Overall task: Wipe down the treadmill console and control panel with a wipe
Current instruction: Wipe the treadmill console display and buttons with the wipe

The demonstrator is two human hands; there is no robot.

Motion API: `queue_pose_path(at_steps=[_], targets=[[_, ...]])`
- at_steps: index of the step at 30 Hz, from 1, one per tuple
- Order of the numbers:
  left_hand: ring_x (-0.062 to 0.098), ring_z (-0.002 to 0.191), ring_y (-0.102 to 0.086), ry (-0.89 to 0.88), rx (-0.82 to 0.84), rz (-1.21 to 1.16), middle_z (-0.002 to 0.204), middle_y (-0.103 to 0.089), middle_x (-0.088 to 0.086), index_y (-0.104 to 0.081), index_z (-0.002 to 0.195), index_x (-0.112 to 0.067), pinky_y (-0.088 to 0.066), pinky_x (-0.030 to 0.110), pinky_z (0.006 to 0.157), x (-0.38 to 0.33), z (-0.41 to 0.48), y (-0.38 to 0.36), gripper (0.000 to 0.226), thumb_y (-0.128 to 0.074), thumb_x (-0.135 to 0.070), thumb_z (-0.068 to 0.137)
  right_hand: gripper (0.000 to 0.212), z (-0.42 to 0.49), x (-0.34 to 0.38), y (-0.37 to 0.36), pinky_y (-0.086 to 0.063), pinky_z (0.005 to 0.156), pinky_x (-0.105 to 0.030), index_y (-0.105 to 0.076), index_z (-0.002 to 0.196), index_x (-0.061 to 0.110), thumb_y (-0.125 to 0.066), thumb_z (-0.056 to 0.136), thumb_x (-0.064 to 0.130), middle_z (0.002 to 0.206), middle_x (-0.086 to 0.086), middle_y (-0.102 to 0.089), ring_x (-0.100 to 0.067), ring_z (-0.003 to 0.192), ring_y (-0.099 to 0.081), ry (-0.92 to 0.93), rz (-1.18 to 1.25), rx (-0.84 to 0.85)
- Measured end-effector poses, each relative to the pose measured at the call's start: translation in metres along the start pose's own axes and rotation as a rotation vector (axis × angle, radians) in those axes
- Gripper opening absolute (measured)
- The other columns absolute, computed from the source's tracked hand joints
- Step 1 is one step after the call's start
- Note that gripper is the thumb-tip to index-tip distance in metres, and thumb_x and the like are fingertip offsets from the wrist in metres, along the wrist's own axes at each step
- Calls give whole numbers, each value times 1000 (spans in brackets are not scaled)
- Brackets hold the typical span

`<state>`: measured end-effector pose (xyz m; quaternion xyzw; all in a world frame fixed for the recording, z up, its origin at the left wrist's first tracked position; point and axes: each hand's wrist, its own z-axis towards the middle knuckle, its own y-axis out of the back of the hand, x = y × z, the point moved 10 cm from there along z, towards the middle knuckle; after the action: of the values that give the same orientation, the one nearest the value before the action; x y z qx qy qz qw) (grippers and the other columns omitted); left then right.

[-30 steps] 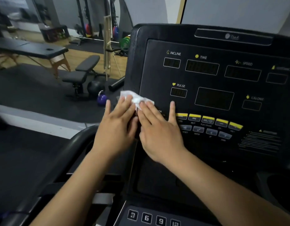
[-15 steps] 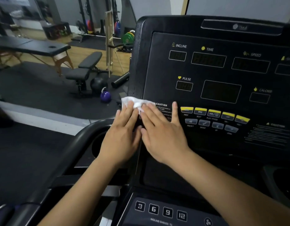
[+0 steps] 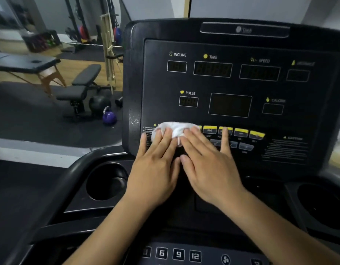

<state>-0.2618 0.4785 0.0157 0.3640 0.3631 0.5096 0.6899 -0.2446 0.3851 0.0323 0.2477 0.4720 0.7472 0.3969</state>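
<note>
The black treadmill console [image 3: 232, 44] fills the upper right, with dark displays labelled INCLINE, TIME, SPEED and PULSE. A row of yellow buttons [image 3: 241, 131] runs across its lower part. A crumpled white wipe [image 3: 175, 129] lies flat on the panel just left of that row. My left hand [image 3: 155, 169] and my right hand [image 3: 209, 165] lie side by side, fingers spread, with their fingertips pressing the wipe onto the panel. My right index finger reaches over a yellow button. Part of the wipe is hidden under the fingers.
Cup holders sit at the left [image 3: 106, 180] and right [image 3: 322, 203] of the console base. A lower panel with number keys [image 3: 178, 254] is at the bottom edge. Beyond the treadmill stand a weight bench [image 3: 79, 87], a purple kettlebell [image 3: 109, 116] and a massage table [image 3: 26, 64].
Both hands have slid the wipe rightward from the console's left edge onto the panel face, reaching the first yellow button. The view has shifted too.
</note>
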Motion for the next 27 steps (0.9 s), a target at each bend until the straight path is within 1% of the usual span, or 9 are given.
queue_pose_path(at_steps=[4, 7, 10, 13, 16, 18, 22, 25, 27], targets=[[25, 138, -43, -87, 63, 1, 146, -49, 13, -55, 137, -7, -21, 53, 117, -30, -34, -21, 54, -45, -35, 92, 52, -52, -1, -18, -11, 114, -62, -51, 139, 16, -31, 98, 42, 147, 2, -47, -8, 142, -30, 21, 35, 51], [24, 141, -39, -113, 48, 36, 149, -45, 12, -50, 141, -8, -16, 53, 117, -37, -15, -22, 58, -42, -37, 92, 51, -40, -19, -5, -15, 113, -64, -56, 135, 13, -34, 98, 40, 144, 1, -51, -8, 139, -36, -19, 52, -10], [24, 144, -32, -134, 9, 80, 155, -37, 10, -44, 145, -9, -14, 55, 118, -45, 22, -11, 61, -41, -38, 91, 50, -15, -51, 21, -11, 115, -62, -55, 135, 11, -33, 99, 38, 146, -1, -48, -10, 141, -34, -87, 12, -100], [25, 143, -34, -195, 16, 88, 152, -40, 11, -49, 142, -9, -17, 58, 117, -65, 21, -17, 59, -44, -39, 91, 51, -34, -65, 17, -12, 116, -60, -52, 137, 11, -30, 101, 38, 148, -1, -44, -11, 142, -30, -85, -2, -66], [24, 142, -36, -274, 75, 53, 149, -45, 9, -54, 138, -9, -19, 58, 115, -92, -12, -38, 58, -47, -41, 91, 56, -78, -62, -3, -17, 116, -58, -57, 134, 11, -23, 102, 42, 144, -2, -49, -12, 141, -33, -55, 9, -15], [22, 142, -36, -304, 107, 62, 150, -44, 8, -52, 140, -10, -17, 60, 114, -101, -17, -46, 59, -48, -43, 91, 54, -84, -69, -2, -17, 115, -58, -58, 132, 11, -25, 102, 42, 142, -1, -51, -10, 140, -35, -59, 12, -20], [22, 146, -30, -318, 49, 128, 156, -34, 7, -44, 146, -13, -11, 65, 115, -110, 33, -32, 62, -44, -44, 92, 48, -57, -108, 28, -15, 115, -61, -58, 131, 9, -35, 99, 36, 144, -4, -50, -12, 139, -36, -173, -1, -126], [25, 147, -25, -349, 58, 104, 157, -32, 8, -42, 146, -12, -11, 65, 115, -126, 43, -33, 62, -42, -44, 94, 52, -69, -117, 24, -13, 117, -58, -51, 138, 8, -31, 101, 38, 148, -4, -44, -12, 143, -30, -205, -6, -98], [25, 145, -30, -403, 100, 58, 154, -38, 8, -45, 145, -11, -12, 63, 116, -142, 19, -46, 61, -43, -45, 94, 55, -96, -112, 12, -15, 117, -57, -54, 136, 8, -25, 102, 42, 146, -4, -48, -13, 141, -32, -188, 1, -64]])
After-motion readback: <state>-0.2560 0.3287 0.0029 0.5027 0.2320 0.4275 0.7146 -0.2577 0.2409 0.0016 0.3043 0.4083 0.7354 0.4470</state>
